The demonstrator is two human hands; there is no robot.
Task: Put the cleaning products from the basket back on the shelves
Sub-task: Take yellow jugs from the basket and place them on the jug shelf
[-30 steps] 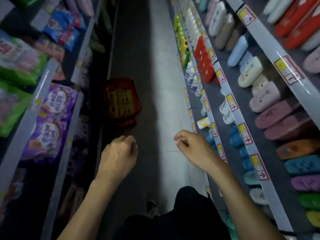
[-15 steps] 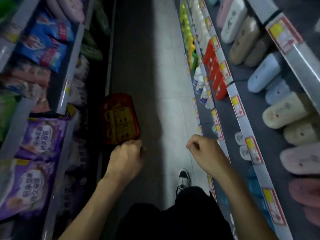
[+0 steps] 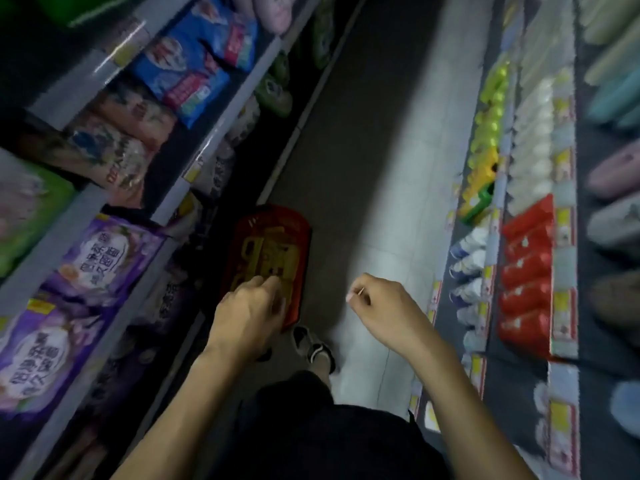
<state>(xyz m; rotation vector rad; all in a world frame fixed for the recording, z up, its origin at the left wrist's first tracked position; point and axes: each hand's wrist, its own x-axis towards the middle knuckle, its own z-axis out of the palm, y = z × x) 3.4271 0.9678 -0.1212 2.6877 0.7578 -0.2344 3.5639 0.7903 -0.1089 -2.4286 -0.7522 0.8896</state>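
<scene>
A red basket point(image 3: 298, 237) stands on the aisle floor by the foot of the left shelving. Yellow cleaning products point(image 3: 266, 254) lie inside it, blurred. My left hand point(image 3: 246, 313) hangs over the basket's near end, fingers loosely curled, and holds nothing that I can see. My right hand point(image 3: 384, 306) is to the right of the basket over the pale floor, fingers curled shut, with nothing in it. Both hands are blurred by motion.
Left shelves point(image 3: 86, 216) carry purple, blue and orange bags of detergent. Right shelves point(image 3: 561, 237) carry yellow bottles point(image 3: 485, 168), white bottles, red packs point(image 3: 526, 268) and slippers. The tiled aisle floor point(image 3: 398, 133) runs between them. A shoe point(image 3: 311, 344) stands just behind the basket.
I have walked forward along the aisle, so the basket is now close beneath my hands. My left hand has moved from short of the basket to over its near end.
</scene>
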